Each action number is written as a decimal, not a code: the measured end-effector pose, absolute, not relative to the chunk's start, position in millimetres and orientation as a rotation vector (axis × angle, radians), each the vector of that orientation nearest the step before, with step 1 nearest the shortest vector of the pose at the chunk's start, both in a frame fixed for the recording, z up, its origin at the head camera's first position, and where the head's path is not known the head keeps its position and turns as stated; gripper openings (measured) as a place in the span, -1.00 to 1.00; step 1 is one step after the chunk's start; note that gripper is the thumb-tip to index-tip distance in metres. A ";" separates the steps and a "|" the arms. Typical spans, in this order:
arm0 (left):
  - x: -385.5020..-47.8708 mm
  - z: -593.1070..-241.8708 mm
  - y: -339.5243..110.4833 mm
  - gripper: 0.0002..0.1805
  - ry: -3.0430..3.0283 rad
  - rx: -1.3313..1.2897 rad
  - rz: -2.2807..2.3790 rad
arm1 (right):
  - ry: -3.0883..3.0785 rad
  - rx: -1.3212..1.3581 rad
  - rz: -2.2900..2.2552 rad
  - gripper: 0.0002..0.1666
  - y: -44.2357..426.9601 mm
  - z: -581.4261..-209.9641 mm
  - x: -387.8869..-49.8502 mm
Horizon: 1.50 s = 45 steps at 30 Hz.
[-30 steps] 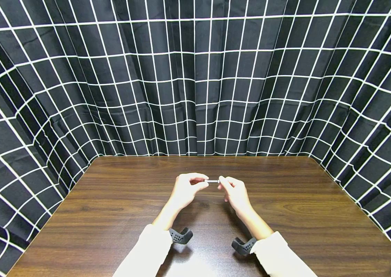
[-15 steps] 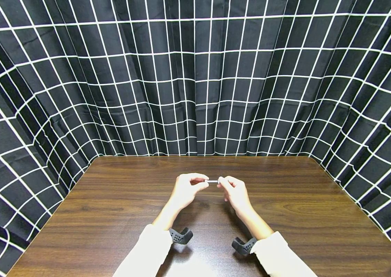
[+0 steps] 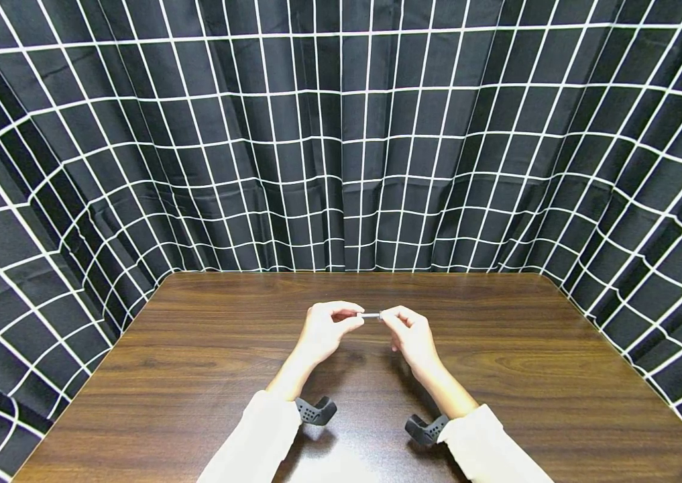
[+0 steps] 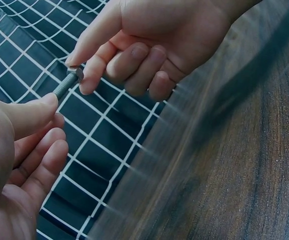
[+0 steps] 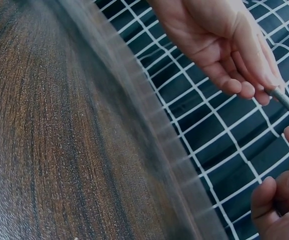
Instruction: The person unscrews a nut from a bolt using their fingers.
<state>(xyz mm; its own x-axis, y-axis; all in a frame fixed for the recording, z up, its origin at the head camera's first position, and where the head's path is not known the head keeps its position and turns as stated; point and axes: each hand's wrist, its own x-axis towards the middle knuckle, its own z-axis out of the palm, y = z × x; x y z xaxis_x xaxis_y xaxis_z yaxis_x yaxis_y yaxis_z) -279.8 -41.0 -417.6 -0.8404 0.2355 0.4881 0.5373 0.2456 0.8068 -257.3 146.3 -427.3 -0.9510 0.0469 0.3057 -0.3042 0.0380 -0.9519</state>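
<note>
A small metal threaded bolt (image 3: 371, 315) is held level above the table between both hands. The left hand (image 3: 322, 332) pinches its left end between thumb and fingers, which hide that end. At the other end is a hex piece (image 4: 74, 73); I cannot tell whether it is a nut or the bolt's head. The right hand (image 3: 412, 339) has thumb and index finger at this piece, pinching it, with its other fingers curled below. Bare thread (image 5: 286, 102) shows between the hands in the right wrist view.
A brown wood-grain table (image 3: 226, 322) lies under both hands. Black curtains with a white grid (image 3: 353, 154) stand behind it and at both sides. Each wrist wears a dark grey mount, such as the left one (image 3: 316, 410).
The right thumb and fingertips have shifted slightly left and turned a little at the hex piece. The left hand stays where it was, still pinching the bolt.
</note>
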 end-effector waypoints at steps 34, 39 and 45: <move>-280.8 -419.3 -41.5 -0.84 -2.273 -0.691 -1.611 | -1.956 0.402 2.075 -0.73 145.5 -428.9 -256.1; -281.5 -420.1 -41.2 -0.83 -2.284 -0.685 -1.613 | -1.952 0.405 2.074 -0.76 145.6 -428.3 -255.7; -281.9 -421.3 -41.6 -0.84 -2.282 -0.689 -1.603 | -1.968 0.414 2.048 -0.76 146.1 -427.6 -255.3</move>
